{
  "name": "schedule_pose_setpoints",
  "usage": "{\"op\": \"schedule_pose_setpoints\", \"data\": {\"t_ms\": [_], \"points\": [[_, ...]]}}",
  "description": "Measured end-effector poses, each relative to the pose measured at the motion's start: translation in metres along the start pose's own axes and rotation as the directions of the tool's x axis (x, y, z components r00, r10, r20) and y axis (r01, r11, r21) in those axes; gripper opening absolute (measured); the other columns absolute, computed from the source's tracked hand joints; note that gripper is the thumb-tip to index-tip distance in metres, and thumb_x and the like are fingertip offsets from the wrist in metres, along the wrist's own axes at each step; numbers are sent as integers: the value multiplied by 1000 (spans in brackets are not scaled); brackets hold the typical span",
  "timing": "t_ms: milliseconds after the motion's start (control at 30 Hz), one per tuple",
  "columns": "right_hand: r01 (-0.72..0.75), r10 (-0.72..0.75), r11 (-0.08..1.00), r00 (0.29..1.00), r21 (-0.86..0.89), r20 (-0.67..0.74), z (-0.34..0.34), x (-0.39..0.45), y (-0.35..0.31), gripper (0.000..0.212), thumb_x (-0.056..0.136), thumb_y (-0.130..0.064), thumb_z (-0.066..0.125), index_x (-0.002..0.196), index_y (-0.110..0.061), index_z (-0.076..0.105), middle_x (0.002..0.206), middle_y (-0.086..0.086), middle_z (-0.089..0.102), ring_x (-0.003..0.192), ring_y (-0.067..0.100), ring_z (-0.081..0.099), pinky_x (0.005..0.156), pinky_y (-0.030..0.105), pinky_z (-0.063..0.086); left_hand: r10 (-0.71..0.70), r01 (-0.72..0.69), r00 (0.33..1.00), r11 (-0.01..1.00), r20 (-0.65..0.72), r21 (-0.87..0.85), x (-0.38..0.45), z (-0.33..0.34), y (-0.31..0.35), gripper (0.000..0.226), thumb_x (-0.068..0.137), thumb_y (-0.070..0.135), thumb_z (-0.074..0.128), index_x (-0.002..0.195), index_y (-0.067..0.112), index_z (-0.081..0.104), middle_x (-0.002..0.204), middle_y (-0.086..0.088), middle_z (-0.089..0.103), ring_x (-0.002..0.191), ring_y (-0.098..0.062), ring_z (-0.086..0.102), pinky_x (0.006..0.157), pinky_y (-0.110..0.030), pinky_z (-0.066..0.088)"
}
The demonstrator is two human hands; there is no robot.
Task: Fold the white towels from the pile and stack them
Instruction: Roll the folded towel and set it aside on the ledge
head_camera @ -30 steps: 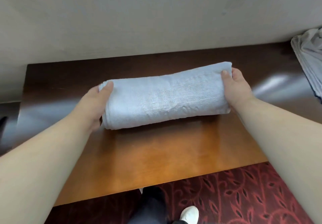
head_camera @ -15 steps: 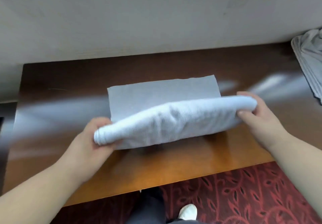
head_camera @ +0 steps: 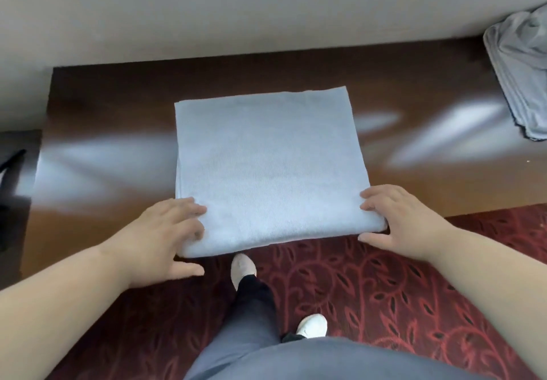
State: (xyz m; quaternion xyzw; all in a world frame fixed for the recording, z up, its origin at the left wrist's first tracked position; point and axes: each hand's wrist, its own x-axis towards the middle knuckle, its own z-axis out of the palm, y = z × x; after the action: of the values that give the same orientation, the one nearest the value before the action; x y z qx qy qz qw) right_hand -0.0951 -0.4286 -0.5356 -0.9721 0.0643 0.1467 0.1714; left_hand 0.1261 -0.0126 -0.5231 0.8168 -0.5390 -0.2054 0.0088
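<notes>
The white towel (head_camera: 266, 169) lies folded flat on the tabletop (head_camera: 112, 119), its near fold overhanging the front edge; your left hand (head_camera: 159, 240) pinches the near left corner, fingers on top, thumb beneath; your right hand (head_camera: 402, 219) pinches the near right corner likewise; the pile (head_camera: 524, 69) sits at the tabletop's far right.

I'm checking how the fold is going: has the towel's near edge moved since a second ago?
Yes. The towel has opened toward the person; its near edge, held by the left hand and right hand, now overhangs the table front edge.
</notes>
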Motion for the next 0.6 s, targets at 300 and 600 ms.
{"op": "schedule_pose_setpoints", "data": {"t_ms": [300,600], "points": [[40,-29,993,995,-113,96,3,84,-37,80,91,-69,17,159,-27,2,166,-5,-6,151,11,-11,123,38,-1,-194,194,981,981,19,3,94,2,24,70,91,63,11,154,36,-7,161,7,-17,146,-12,-21,118,-35,-11],[-241,271,953,949,-186,160,-3,71,30,89,85,-75,15,158,-28,-5,166,-7,-6,152,14,-9,122,48,4,-256,246,965,960,62,136,84,14,-19,77,86,72,3,147,34,-25,155,8,-31,136,-7,-39,116,-37,-19]]}}
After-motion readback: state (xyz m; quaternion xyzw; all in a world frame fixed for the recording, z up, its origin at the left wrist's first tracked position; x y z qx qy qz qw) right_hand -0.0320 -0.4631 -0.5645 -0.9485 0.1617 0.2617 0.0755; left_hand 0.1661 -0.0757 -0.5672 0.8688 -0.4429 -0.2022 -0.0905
